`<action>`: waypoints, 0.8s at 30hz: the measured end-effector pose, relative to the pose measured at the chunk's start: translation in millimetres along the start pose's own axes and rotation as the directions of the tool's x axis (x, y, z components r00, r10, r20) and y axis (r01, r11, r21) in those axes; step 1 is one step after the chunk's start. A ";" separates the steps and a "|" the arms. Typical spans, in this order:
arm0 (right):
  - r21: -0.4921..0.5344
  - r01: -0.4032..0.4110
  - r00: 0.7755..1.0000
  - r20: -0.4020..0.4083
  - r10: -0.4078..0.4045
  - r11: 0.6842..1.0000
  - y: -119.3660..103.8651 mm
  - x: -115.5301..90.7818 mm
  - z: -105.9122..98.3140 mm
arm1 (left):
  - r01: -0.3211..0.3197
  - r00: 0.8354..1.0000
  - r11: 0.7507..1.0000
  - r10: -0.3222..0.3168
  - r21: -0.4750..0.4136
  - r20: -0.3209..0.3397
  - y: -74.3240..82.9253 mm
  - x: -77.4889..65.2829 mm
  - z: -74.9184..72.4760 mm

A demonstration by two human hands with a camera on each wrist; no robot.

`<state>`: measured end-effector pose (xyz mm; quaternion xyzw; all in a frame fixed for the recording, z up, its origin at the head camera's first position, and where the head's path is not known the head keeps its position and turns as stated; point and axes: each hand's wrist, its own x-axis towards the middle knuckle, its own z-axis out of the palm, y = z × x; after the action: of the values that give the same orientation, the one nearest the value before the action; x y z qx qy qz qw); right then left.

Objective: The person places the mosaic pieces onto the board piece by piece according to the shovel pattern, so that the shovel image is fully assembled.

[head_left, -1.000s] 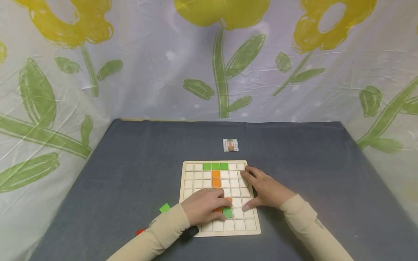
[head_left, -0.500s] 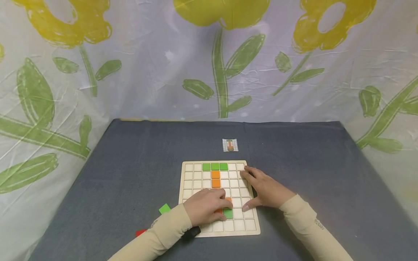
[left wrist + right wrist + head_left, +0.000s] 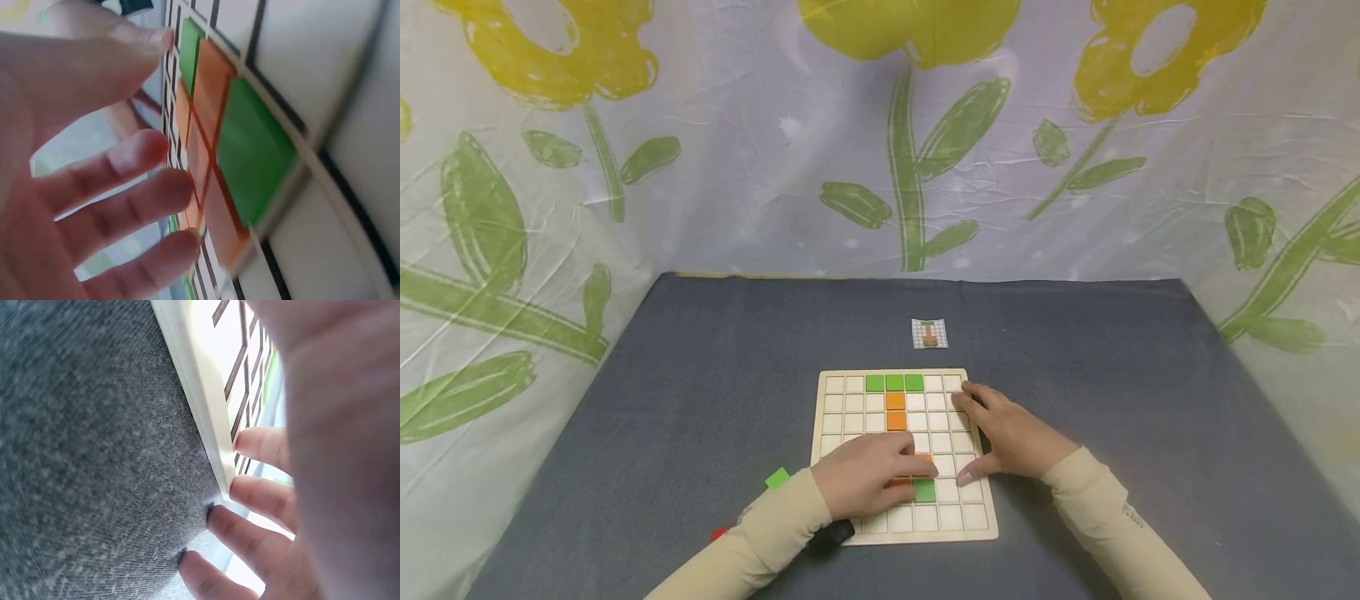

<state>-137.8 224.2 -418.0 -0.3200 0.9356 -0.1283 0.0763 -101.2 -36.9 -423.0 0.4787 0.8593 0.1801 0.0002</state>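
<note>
A pale wooden grid board (image 3: 951, 517) lies on the table. Three green tiles (image 3: 895, 383) fill cells in its far row, with orange tiles (image 3: 896, 411) in a column below. My left hand (image 3: 865, 477) is over the lower middle of the board, fingers loosely extended, hiding some cells. Its thumb and index fingertip are beside a green tile (image 3: 925, 490). In the left wrist view, green tiles (image 3: 259, 150) and orange tiles (image 3: 214, 81) sit together in the grid by its fingertips. My right hand (image 3: 1018, 433) rests along the board's right edge, fingertips (image 3: 240, 487) at the rim.
A small printed card (image 3: 930, 333) with a coloured grid pattern lies beyond the board. Left of the board are a loose green tile (image 3: 777, 478) and a red piece (image 3: 720, 532), partly behind the left sleeve. Dark cloth (image 3: 700, 375) covers the table; a flowered curtain hangs behind.
My left hand has shifted slightly left, its index finger straighter, and more of the green tile by its thumb shows. The right hand stays at the board's edge.
</note>
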 end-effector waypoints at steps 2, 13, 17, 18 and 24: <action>-0.002 -0.007 1.000 0.004 0.007 1.000 -0.3 -0.4 0.0 | 0.025 0.999 0.999 -0.026 -0.034 -0.038 -4.8 -7.5 -3.2; -0.007 0.015 1.000 -0.017 -0.015 1.000 1.3 0.8 2.1 | 0.291 0.945 0.949 -0.305 -0.118 -0.122 -47.0 -95.7 -45.6; -0.008 -0.007 1.000 0.001 0.007 1.000 1.8 0.3 2.7 | 0.345 0.925 0.932 -0.357 -0.110 -0.129 -59.2 -123.9 -53.1; -0.008 -0.010 1.000 0.003 0.010 1.000 1.8 0.3 2.7 | 0.353 0.923 0.930 -0.365 -0.106 -0.125 -60.6 -129.0 -53.2; -0.008 -0.017 1.000 0.007 0.017 1.000 1.9 1.1 2.8 | 0.381 0.917 0.911 -0.394 -0.158 -0.064 -60.5 -140.5 -44.4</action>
<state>-139.1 224.4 -421.4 -0.3127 0.9385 -0.1228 0.0794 -82.5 -195.1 -424.4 0.2884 0.9211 0.2599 0.0293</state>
